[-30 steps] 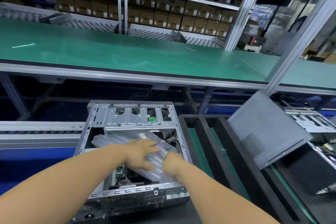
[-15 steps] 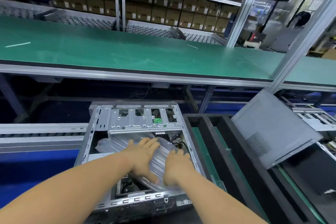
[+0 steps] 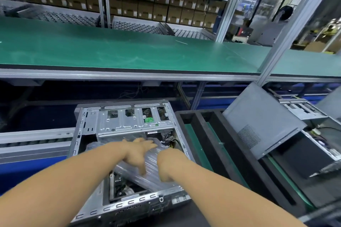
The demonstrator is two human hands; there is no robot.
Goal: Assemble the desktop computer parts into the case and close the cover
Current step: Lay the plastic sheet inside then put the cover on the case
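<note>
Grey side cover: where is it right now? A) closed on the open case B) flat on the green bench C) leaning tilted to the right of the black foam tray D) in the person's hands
C: the grey side cover leans tilted beyond the black foam tray, apart from the open case.

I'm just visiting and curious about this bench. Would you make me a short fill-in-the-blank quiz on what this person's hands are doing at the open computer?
1. Both hands rest on a clear ____ bag lying inside the open computer case.
2. The left hand lies on it with fingers ____.
3. The grey cover panel leans to the ____ of the case.
4. The long workbench top behind is ____ in colour.

Missing words: plastic; spread; right; green
</note>
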